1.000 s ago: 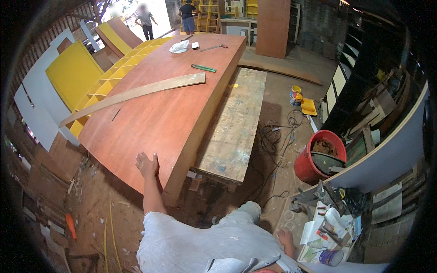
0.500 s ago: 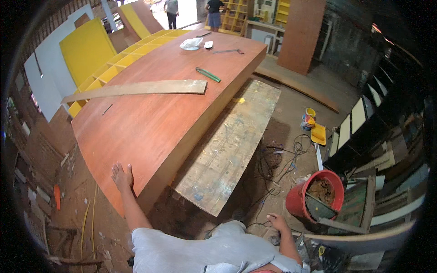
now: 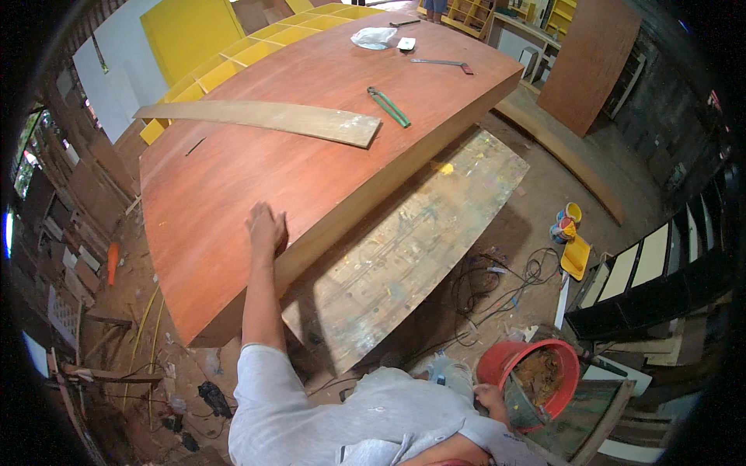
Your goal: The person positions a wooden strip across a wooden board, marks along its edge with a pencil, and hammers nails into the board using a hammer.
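My left hand (image 3: 266, 227) lies on the reddish-brown wooden panel (image 3: 311, 186), close to its long right edge, fingers stretched over the surface and holding nothing. The panel is the top of a thick, large box-like piece. Low beside my body hangs my right hand (image 3: 491, 400), its fingers loosely bent with nothing visible in them. It is nearest to the red bucket (image 3: 566, 365), which holds brown material; from here I cannot tell whether they touch. On the panel lie a pale wooden plank (image 3: 303, 126), green-handled pincers (image 3: 388, 107) and a crumpled clear plastic bag (image 3: 373, 37).
A paint-stained low board (image 3: 404, 248) extends along the panel's right side. Tangled cables (image 3: 497, 291), paint pots (image 3: 567, 221) and a yellow tray (image 3: 575, 256) are on the floor to the right. A yellow compartmented frame (image 3: 256, 53) borders the panel's far left. Someone's legs (image 3: 435, 9) show at the back.
My left hand has slid farther along the panel, away from its near corner. My right hand has come closer to the red bucket. The whole view has shifted with my head.
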A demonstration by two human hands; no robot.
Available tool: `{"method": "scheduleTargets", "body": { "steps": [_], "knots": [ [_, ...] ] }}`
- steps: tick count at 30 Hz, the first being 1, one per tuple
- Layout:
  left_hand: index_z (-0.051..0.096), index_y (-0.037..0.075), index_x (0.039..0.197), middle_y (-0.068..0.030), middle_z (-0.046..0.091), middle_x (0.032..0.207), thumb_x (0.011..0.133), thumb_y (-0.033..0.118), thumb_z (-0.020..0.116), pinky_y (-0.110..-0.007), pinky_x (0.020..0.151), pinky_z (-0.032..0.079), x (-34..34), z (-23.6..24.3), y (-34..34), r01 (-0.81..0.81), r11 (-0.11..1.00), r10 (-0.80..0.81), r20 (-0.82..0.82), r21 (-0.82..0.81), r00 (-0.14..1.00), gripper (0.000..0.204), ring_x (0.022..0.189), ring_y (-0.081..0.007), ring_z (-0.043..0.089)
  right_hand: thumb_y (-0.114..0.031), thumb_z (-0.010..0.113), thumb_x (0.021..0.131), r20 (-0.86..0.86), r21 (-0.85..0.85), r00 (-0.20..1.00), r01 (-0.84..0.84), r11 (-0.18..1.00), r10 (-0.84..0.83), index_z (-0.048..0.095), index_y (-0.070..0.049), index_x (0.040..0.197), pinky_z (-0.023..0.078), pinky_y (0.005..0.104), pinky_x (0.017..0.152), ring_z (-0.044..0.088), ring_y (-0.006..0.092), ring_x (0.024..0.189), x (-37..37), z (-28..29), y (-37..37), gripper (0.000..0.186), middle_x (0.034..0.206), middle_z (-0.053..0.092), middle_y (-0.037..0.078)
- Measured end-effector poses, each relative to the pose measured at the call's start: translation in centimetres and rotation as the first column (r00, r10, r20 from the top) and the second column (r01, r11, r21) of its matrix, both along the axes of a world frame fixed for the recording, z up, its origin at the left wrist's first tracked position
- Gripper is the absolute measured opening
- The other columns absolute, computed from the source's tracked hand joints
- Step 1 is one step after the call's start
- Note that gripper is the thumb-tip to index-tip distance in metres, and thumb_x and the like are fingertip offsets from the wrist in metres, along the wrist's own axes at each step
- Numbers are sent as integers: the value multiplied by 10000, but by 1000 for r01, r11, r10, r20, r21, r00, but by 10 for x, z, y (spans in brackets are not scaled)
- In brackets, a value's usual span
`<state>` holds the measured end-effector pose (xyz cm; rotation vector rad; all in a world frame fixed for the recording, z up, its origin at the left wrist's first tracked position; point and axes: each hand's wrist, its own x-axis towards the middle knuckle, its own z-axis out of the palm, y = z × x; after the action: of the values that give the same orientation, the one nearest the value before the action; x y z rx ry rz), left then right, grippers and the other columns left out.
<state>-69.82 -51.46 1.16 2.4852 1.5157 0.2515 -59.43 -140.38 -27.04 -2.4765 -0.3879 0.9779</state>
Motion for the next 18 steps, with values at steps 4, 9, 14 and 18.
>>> {"method": "scheduleTargets", "body": {
  "steps": [4, 9, 14, 18],
  "knots": [
    [482, 17, 1582, -246, 420, 1690, 1048, 453, 619, -605, 1298, 274, 91, -12, 26, 92, 977, -128, 186, 193, 974, 704, 1589, -398, 365, -253, 730, 1005, -62, 81, 988, 149, 985, -144, 825, -21, 1145, 586, 384, 740, 742, 216, 774, 73, 28, 20, 287, 905, 794, 137],
    [531, 14, 1526, -236, 481, 1640, 1057, 304, 589, -589, 1256, 342, 190, -26, 41, -114, 983, 115, 0, 144, 993, 554, 1555, -384, 411, -373, 681, 1033, 155, 175, 980, -149, 973, 122, 787, -16, 1134, 573, 460, 837, 740, 337, 920, 174, -27, -31, 386, 989, 773, 182],
    [683, -29, 1266, -240, 641, 1421, 1033, 207, 588, -542, 1184, 415, 218, -41, 10, -259, 861, 179, 216, 438, 960, 344, 1399, -403, 539, -468, 660, 1027, -42, -131, 954, -299, 945, 296, 786, -24, 1167, 558, 520, 918, 734, 425, 1000, 276, -42, -35, 482, 1060, 767, 250],
    [768, 9, 1083, -195, 727, 1199, 1009, 177, 626, -510, 1084, 480, 245, -29, -10, -353, 817, 246, 279, 456, 928, 232, 1203, -396, 637, -544, 643, 1022, 112, -123, 797, -582, 804, 594, 785, -31, 1193, 546, 567, 983, 729, 494, 1064, 385, -99, -36, 560, 1116, 762, 304]
  ]
}}
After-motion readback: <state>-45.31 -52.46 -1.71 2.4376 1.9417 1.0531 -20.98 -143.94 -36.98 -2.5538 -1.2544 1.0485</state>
